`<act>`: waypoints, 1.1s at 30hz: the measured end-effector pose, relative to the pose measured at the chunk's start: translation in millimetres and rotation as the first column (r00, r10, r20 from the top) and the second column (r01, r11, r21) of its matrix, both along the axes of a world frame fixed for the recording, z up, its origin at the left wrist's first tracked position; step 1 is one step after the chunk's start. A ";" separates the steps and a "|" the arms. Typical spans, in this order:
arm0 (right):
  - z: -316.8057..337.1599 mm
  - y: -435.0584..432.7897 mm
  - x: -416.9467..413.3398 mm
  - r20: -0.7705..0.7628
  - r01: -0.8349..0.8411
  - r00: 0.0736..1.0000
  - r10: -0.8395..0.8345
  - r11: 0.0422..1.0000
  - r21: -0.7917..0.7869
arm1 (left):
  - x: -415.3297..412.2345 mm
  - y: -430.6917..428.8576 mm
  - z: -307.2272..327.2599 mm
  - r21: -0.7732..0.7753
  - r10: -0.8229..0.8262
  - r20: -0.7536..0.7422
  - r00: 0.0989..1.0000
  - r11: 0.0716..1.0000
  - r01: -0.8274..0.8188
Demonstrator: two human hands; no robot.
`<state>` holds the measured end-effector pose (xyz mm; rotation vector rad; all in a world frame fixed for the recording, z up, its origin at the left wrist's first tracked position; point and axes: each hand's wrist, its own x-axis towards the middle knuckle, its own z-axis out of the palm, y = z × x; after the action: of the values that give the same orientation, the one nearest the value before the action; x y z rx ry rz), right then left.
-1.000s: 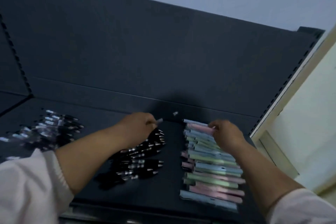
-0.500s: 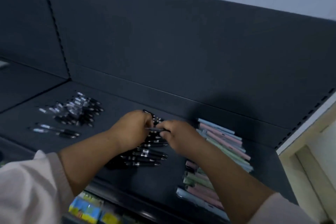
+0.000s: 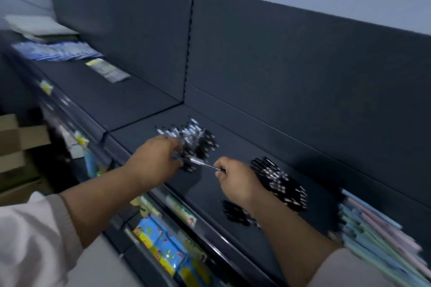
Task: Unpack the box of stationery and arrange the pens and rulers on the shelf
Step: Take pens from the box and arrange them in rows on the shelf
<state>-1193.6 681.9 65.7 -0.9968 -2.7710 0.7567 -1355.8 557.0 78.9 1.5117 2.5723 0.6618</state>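
Note:
On the dark shelf (image 3: 144, 100) lie three groups of stationery. A heap of clear-and-black pens (image 3: 196, 138) sits at the middle. A row of black pens (image 3: 279, 182) lies to its right. Pastel pens or rulers (image 3: 373, 235) are stacked at the far right, blurred. My right hand (image 3: 238, 182) pinches one pen (image 3: 201, 162) by its end, the pen pointing left toward the heap. My left hand (image 3: 156, 161) rests at the near edge of the clear-and-black heap, fingers curled on the pens; the blur hides whether it grips any.
Packets and papers (image 3: 58, 50) lie on the shelf section at the far left. Cardboard boxes (image 3: 21, 142) stand at the left edge. Colourful packs (image 3: 163, 247) fill the lower shelf below the front rail with its price tags (image 3: 182, 211).
The camera has swung left. Both hands have moved from the black pen row to the clear-and-black heap, the right hand carrying one pen across.

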 end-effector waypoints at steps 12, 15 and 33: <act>-15.9 -31.3 -138.5 0.107 0.219 0.954 -0.281 0.894 0.391 | -147.8 -86.7 -3.5 -0.029 0.082 -0.015 0.997 0.996 -0.082; -15.4 -46.6 -160.9 0.097 0.237 0.947 -0.307 0.868 0.436 | -173.2 -101.8 -3.4 -0.019 0.057 -0.024 0.998 0.998 -0.058; 9.5 -207.2 -435.2 0.009 -0.423 0.894 0.447 0.838 0.346 | -349.3 -275.5 7.1 -0.028 0.423 -0.108 0.900 0.903 -0.428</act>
<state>-1628.7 474.7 75.2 -0.2671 -2.9510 0.3126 -1705.1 281.6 86.0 0.9883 3.0038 0.5598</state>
